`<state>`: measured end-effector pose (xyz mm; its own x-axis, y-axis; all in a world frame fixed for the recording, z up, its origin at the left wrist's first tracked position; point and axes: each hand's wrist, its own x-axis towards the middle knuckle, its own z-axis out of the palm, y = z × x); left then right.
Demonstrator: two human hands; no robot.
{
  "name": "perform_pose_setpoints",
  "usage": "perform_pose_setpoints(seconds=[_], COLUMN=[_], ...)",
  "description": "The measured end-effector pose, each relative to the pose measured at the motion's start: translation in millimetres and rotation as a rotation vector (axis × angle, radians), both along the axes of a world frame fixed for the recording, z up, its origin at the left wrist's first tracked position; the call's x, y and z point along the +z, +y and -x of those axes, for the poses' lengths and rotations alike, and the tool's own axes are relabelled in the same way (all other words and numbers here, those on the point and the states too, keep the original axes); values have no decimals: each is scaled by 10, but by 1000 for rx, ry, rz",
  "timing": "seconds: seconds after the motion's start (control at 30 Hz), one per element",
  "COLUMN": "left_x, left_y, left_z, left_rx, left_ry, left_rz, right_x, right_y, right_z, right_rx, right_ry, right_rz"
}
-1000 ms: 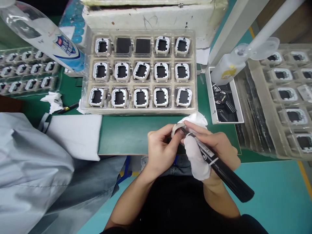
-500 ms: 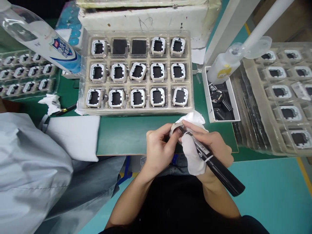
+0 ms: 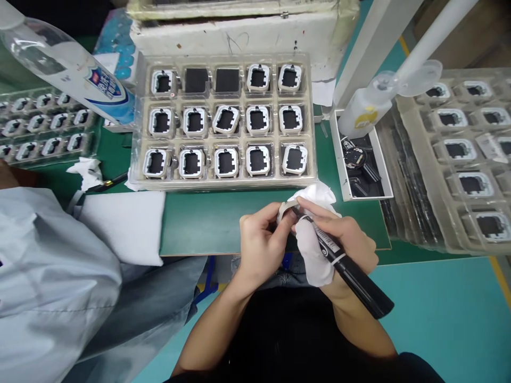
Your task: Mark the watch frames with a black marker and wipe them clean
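My left hand (image 3: 259, 242) is closed around a small white frame part (image 3: 285, 208), held just above the near edge of the green mat (image 3: 207, 221). My right hand (image 3: 343, 239) grips a black marker pen (image 3: 347, 266) with its tip touching that part. A white cloth (image 3: 317, 250) is wrapped over my right thumb and bunches behind the fingers. Just beyond both hands lies a clear tray (image 3: 225, 180) holding several white frames with dark centres.
A second clear tray of frames (image 3: 459, 159) sits at the right, a third (image 3: 43, 125) at the far left. A white bin of black parts (image 3: 359, 165), a white bottle (image 3: 369, 109) and a plastic bottle (image 3: 67, 66) stand around. A person's grey sleeve (image 3: 48, 276) fills the left.
Both hands stay together at the mat's near edge. The marker has tilted slightly and the view has shifted a little.
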<state>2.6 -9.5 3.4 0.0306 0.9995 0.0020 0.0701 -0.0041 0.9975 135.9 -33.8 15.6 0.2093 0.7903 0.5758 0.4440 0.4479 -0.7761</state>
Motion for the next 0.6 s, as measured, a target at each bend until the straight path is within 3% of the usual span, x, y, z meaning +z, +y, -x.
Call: perform_pose_setpoints(seconds=[0.33, 0.5, 0.6], left_x=[12, -6, -15], left_y=[-5, 0, 2], left_z=[14, 1, 8], left_rx=[3, 14, -8], left_ry=[-24, -37, -32], left_rz=[-1, 17, 14], right_x=[5, -28, -14], right_y=[25, 78, 67], right_z=[46, 50, 16], right_rx=[-36, -49, -14], right_ry=[14, -11, -26], right_rz=[6, -67, -8])
